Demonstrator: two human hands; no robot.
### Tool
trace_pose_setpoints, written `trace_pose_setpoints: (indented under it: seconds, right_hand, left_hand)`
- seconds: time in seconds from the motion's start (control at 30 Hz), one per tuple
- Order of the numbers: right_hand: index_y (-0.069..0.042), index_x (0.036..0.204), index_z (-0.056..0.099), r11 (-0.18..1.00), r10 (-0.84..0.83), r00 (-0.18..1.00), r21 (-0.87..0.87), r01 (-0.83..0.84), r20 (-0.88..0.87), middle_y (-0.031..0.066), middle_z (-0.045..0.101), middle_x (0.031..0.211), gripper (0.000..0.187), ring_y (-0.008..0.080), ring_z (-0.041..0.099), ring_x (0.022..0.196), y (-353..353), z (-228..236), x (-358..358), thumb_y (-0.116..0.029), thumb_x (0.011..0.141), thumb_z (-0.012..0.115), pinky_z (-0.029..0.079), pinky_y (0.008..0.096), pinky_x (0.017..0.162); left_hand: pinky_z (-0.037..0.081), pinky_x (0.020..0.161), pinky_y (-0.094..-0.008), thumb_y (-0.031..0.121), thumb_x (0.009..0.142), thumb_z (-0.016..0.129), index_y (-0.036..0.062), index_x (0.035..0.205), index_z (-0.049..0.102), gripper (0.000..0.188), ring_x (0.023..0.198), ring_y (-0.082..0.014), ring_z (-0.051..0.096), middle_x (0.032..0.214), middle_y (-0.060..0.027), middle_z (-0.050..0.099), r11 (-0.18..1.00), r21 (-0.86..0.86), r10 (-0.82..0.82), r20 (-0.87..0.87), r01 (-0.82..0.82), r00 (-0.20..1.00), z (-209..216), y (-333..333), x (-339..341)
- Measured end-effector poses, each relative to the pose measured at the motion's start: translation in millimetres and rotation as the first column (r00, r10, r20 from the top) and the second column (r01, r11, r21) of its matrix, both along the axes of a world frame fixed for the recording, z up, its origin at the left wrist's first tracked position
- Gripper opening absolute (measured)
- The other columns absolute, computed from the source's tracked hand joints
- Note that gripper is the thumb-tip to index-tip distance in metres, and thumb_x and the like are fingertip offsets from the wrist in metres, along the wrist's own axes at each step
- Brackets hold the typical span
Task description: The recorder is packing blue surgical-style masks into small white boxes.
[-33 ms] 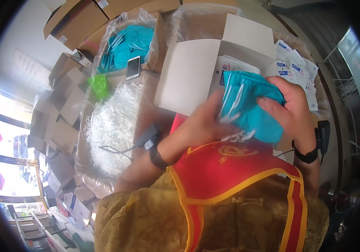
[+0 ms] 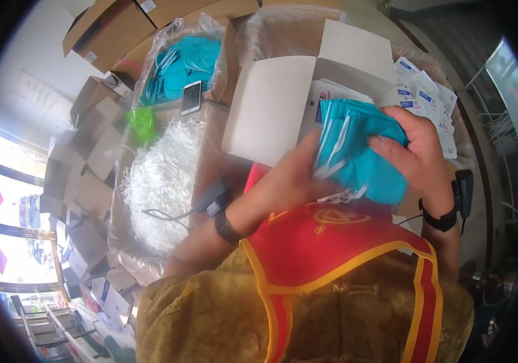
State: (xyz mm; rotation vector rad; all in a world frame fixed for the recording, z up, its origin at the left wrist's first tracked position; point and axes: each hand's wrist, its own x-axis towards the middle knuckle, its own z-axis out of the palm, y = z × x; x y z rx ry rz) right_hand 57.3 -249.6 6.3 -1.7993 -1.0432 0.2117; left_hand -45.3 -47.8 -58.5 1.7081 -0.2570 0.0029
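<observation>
In front of my chest I hold a thick stack of teal face masks (image 2: 371,163). My right hand (image 2: 415,145) is closed on its right side, the thumb pressed over the top mask and the fingers behind. At the left edge of the stack, my left hand (image 2: 292,175) is closed on the masks, its fingertips slightly blurred and partly hidden. White ear loops (image 2: 338,148) hang along that edge and below the stack. Just beyond stands an open white carton (image 2: 271,109) with white printed packets (image 2: 338,92) inside, partly covered by the masks.
A lined box of white strips (image 2: 162,181) stands at my left. Behind it are a smartphone (image 2: 191,98), a green bag (image 2: 143,124) and a box of teal masks (image 2: 186,63). More printed packets (image 2: 425,106) lie at the right. Cartons (image 2: 92,187) pile up far left.
The mask stack has shifted very slightly up and left in my hands. Both hands keep their hold, and everything around them stays in place.
</observation>
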Motion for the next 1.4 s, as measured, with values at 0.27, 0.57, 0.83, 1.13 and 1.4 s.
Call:
trace_pose_setpoints:
  seconds: [0.27,0.57,0.83,1.13,1.4]
  right_hand:
    - [0.002,0.108,0.063,0.987,0.107,0.873,0.154,-0.037,-0.476,0.0042,0.067,0.093,0.03,0.0092,0.062,0.082,9.3,-17.5,20.3,-0.019,0.086,0.066,0.05,0.0224,0.074]
    - [0.002,0.123,0.055,0.903,0.387,0.491,0.43,-0.028,-0.78,0.0091,0.065,0.109,0.039,0.0142,0.064,0.095,26.5,-37.3,13.7,-0.017,0.089,0.062,0.053,0.0266,0.084]
    - [0.0,0.129,0.049,0.834,0.487,0.142,0.507,0.217,-0.862,0.0111,0.061,0.118,0.045,0.0213,0.063,0.101,29.4,-68.6,0.7,-0.029,0.095,0.056,0.051,0.0328,0.09]
    - [-0.002,0.123,0.056,0.935,0.355,0.693,0.242,-0.259,-0.628,0.006,0.062,0.107,0.034,0.0119,0.057,0.098,40.9,-85.7,-38.8,-0.025,0.098,0.053,0.045,0.0283,0.089]
    - [0.0,0.117,0.062,0.967,0.246,0.668,0.128,-0.221,-0.702,0.0027,0.065,0.091,0.027,0.0073,0.058,0.081,10.5,-27.0,-41.1,-0.018,0.098,0.054,0.047,0.0229,0.072]
  left_hand:
    - [0.051,0.077,-0.0425,0.012,0.074,0.075,0.0084,0.136,0.039,0.072,0.095,-0.0377,0.063,0.107,-0.0224,0.06,0.682,0.568,0.269,0.39,-0.46,0.881,14.1,10.5,-6.5]
    - [0.036,0.097,-0.0431,0.012,0.063,0.073,0.0212,0.111,0.067,0.049,0.118,-0.0269,0.051,0.127,-0.0074,0.055,0.478,0.514,-0.241,0.857,-0.713,0.456,48.0,9.3,-5.1]
    - [0.045,0.088,-0.042,0.008,0.061,0.07,0.0103,0.1,0.067,0.039,0.098,-0.0249,0.061,0.1,-0.0051,0.064,0.486,0.653,-0.341,0.753,-0.581,0.562,63.2,22.2,5.7]
    - [0.049,0.074,-0.0387,0.006,0.059,0.074,0.0053,0.096,0.063,0.038,0.085,-0.03,0.059,0.094,-0.009,0.062,0.388,0.743,-0.25,0.654,-0.545,0.714,59.0,39.9,9.8]
    - [0.049,0.073,-0.04,0.009,0.056,0.078,0.0055,0.092,0.058,0.041,0.088,-0.0309,0.058,0.09,-0.0099,0.058,0.273,0.853,-0.145,0.493,-0.445,0.858,34.2,49.1,1.6]
